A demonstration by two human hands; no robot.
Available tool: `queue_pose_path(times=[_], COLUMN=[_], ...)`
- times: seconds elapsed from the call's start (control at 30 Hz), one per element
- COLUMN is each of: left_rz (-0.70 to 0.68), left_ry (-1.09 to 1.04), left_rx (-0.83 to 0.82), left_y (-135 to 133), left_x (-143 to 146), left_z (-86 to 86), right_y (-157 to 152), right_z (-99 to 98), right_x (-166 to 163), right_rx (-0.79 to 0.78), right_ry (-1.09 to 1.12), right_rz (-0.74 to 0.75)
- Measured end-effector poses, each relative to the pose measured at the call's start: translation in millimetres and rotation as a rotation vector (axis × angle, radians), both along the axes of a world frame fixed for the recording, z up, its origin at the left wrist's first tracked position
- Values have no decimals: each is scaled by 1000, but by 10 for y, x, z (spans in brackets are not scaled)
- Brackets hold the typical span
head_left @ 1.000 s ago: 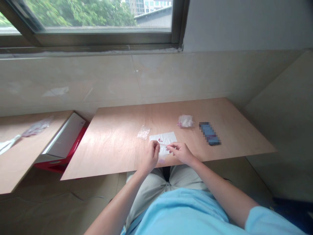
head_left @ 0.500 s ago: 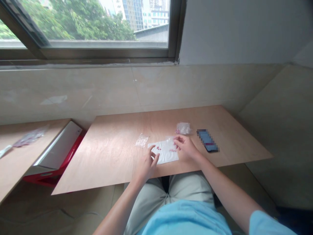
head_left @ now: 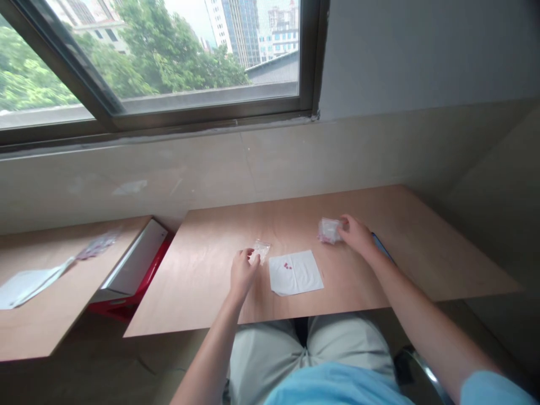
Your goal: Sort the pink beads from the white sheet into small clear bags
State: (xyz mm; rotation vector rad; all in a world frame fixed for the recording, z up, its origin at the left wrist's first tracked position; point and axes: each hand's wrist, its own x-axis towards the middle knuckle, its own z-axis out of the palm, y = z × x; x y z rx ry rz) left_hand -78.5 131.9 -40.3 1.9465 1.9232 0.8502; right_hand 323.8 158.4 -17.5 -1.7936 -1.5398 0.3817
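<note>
Head view: small bag (head_left: 262, 248), bulky bag (head_left: 328, 230), on wooden table (head_left: 198, 275).
First met by left hand (head_left: 243, 271), second touched by right hand (head_left: 358, 235); whether either is pinched cannot be told.

The left hand (head_left: 243, 271) has moved from the square white sheet (head_left: 302, 279), lower center, to the small flat clear plastic bag (head_left: 263, 248). The right hand (head_left: 353, 232) has shifted to the bulky clear plastic bundle (head_left: 328, 230), right of center; its forearm now mostly covers the flat blue phone (head_left: 383, 248).
</note>
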Motion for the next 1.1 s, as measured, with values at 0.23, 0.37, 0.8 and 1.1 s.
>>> queue_pose_path(times=[0.23, 0.37, 0.8, 1.1], left_rz=[180, 205, -145, -494], left_ry=[296, 322, 37, -60], left_rx=[-73, -26, 143, 153], left_y=[455, 481, -153, -953], left_x=[335, 432, 443, 842], left_z=[-113, -191, 233, 294], right_y=[-739, -981, -1089, -1318], right_z=[-188, -247, -143, 71], right_x=[-423, -616, -865, -1200], right_rx=[3, -71, -98, -79], right_ry=[162, 194, 305, 442], right_rz=[256, 474, 552, 591])
